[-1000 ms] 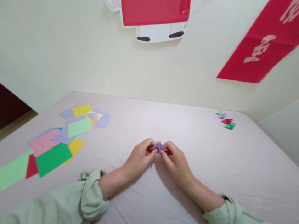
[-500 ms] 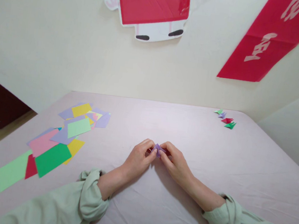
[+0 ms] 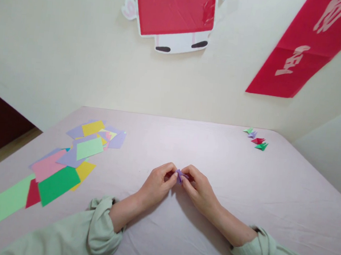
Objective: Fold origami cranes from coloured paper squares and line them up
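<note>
A small folded piece of purple origami paper (image 3: 179,176) is pinched between my two hands, above the middle of the table. My left hand (image 3: 159,183) grips its left side between thumb and fingers. On the other side, my right hand (image 3: 200,187) pinches the right part, where a narrow purple point shows by the fingers. Much of the paper is hidden behind the fingertips, so its full shape cannot be made out.
Loose coloured paper sheets overlap on the left, among them a dark green sheet (image 3: 59,186) and a pink sheet (image 3: 49,165). At the far right lie several folded paper figures, including a green one (image 3: 261,146) and a red one (image 3: 258,140). A pale cloth (image 3: 144,141) covers the table, which meets the wall.
The camera view has tilted up slightly, so everything sits a little lower. Both hands still hold the purple paper, which now looks narrower between the fingertips.
</note>
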A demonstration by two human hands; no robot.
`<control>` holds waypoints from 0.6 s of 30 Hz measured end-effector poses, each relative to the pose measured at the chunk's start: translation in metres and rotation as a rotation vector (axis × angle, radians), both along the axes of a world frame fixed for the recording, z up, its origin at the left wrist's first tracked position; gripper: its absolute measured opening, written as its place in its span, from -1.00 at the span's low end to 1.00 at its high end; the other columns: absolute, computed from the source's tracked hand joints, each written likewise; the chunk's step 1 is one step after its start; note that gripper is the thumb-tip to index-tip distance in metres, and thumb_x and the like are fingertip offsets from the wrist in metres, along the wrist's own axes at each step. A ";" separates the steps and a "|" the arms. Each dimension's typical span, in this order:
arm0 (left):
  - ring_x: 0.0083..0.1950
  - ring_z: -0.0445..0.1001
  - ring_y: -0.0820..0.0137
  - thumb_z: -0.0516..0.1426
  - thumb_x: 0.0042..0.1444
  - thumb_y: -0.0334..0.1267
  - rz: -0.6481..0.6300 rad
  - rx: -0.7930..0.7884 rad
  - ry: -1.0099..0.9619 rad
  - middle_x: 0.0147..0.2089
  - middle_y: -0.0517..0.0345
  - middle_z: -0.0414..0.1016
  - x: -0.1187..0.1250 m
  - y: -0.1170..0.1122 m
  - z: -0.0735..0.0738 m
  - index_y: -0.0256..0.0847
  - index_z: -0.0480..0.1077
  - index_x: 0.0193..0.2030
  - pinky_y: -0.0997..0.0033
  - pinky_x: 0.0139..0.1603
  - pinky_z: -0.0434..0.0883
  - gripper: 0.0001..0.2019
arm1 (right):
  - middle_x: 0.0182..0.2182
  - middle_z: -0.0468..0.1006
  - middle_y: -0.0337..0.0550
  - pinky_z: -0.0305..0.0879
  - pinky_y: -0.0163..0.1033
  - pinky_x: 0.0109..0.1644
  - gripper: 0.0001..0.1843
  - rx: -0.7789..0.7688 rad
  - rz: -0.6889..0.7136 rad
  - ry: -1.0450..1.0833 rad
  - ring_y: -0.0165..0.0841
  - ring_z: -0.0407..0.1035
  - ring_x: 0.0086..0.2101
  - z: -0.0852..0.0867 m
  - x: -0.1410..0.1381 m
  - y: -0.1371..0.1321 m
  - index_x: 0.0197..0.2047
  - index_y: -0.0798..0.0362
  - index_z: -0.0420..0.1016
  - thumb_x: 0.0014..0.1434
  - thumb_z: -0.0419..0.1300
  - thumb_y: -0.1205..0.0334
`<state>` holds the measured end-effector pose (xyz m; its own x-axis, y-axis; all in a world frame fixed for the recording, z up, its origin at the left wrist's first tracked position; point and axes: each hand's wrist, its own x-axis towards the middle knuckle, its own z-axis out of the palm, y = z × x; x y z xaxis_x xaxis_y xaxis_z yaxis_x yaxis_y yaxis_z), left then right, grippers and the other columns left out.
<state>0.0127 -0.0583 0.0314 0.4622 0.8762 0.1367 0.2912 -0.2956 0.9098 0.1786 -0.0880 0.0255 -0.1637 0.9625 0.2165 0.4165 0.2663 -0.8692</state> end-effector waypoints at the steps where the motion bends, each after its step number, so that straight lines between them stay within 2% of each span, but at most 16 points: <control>1: -0.34 0.35 0.43 0.03 0.22 -0.26 -0.003 0.003 0.001 -0.40 0.20 0.41 0.000 0.000 0.000 -0.23 0.37 -0.39 0.47 -0.27 0.29 -0.81 | -0.42 0.42 -0.24 0.20 -0.29 -0.29 -0.89 -0.006 0.001 0.010 -0.38 0.28 -0.40 0.000 0.000 0.000 -0.32 0.01 0.36 0.23 0.05 0.33; 7: -0.34 0.34 0.43 0.06 0.18 -0.27 -0.006 -0.023 -0.001 -0.40 0.20 0.41 0.000 0.001 -0.004 -0.23 0.39 -0.38 0.48 -0.29 0.27 -0.84 | -0.42 0.41 -0.24 0.21 -0.28 -0.29 -0.90 -0.016 0.006 0.012 -0.38 0.29 -0.40 0.002 0.001 -0.001 -0.33 0.02 0.36 0.24 0.06 0.31; 14: -0.40 0.25 0.46 0.01 0.25 -0.16 -0.008 -0.074 -0.035 -0.49 0.27 0.26 -0.001 0.003 -0.006 -0.23 0.29 -0.47 0.50 -0.35 0.24 -0.70 | -0.43 0.39 -0.25 0.17 -0.29 -0.31 -0.89 -0.014 0.011 -0.010 -0.38 0.27 -0.41 0.001 0.001 -0.001 -0.33 0.02 0.34 0.24 0.06 0.31; 18: -0.34 0.33 0.45 0.04 0.23 -0.18 0.005 -0.097 -0.082 -0.41 0.24 0.34 0.000 0.003 -0.005 -0.23 0.33 -0.39 0.48 -0.28 0.28 -0.78 | -0.44 0.39 -0.26 0.16 -0.29 -0.33 -0.90 -0.045 0.011 0.007 -0.39 0.26 -0.42 -0.001 0.001 -0.001 -0.31 0.02 0.33 0.25 0.05 0.28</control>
